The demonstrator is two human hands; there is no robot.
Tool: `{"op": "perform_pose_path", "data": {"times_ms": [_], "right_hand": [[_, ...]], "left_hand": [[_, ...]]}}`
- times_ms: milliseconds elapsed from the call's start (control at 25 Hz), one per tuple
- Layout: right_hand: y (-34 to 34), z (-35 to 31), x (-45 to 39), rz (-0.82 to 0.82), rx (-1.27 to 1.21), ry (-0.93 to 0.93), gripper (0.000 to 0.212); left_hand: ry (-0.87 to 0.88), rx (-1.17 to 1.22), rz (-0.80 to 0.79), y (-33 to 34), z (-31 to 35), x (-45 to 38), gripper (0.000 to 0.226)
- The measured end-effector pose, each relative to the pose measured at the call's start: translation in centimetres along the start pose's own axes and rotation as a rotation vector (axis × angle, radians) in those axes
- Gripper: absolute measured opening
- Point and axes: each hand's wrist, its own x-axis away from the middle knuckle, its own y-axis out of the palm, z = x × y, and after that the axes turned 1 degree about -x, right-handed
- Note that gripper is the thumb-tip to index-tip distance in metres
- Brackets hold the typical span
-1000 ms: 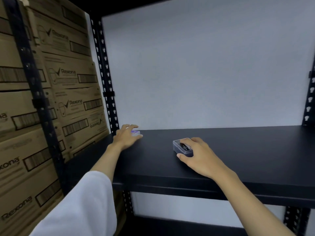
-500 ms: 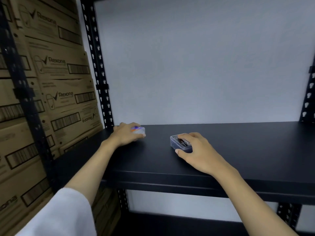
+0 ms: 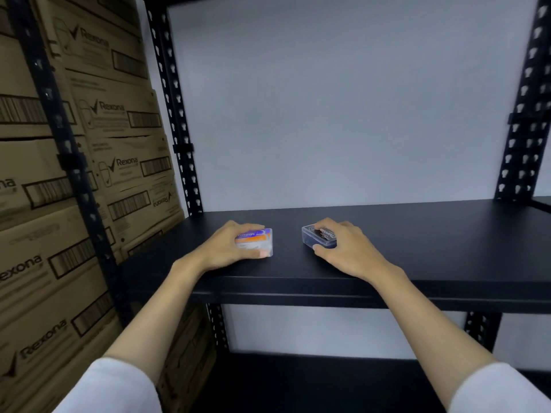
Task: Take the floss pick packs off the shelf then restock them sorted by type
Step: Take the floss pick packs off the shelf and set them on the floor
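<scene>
Two floss pick packs lie on the black shelf (image 3: 432, 239). My left hand (image 3: 229, 248) grips a clear pack with an orange and purple label (image 3: 259, 238), fingers over its top and thumb at its near corner. A short gap to the right, my right hand (image 3: 346, 248) grips a dark clear pack with a black label (image 3: 316, 235), thumb on its near side. Both packs rest on the shelf surface near the left half of the shelf.
Stacked brown Rexona cartons (image 3: 89, 180) fill the rack bay to the left behind a black perforated upright (image 3: 179, 120). Another upright (image 3: 524, 108) stands at the right. A grey wall backs the shelf, and a lower black shelf (image 3: 298, 380) lies beneath.
My left hand has slid its pack rightward from the shelf's back left corner toward the dark pack. The right hand stays on the dark pack. The view has shifted left.
</scene>
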Motion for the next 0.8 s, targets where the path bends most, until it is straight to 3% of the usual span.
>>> {"op": "perform_pose_path", "data": {"times_ms": [200, 400, 600, 800], "right_hand": [[-2.5, -0.8, 6.8, 0.113, -0.079, 0.074, 0.033], [-6.2, -1.1, 16.2, 0.187, -0.094, 0.083, 0.032], [-6.0, 1.7, 23.9, 0.183, -0.048, 0.178, 0.032], [-1.0, 8.6, 29.0, 0.065, 0.069, 0.328, 0.036]], "left_hand": [[0.051, 0.055, 0.166, 2.7, 3.0, 4.7, 0.061], [0.117, 0.101, 0.172, 7.4, 8.0, 12.1, 0.051], [0.078, 0.099, 0.140, 14.9, 8.2, 16.0, 0.054], [-0.088, 0.153, -0.018, 25.3, 5.1, 17.8, 0.062]]}}
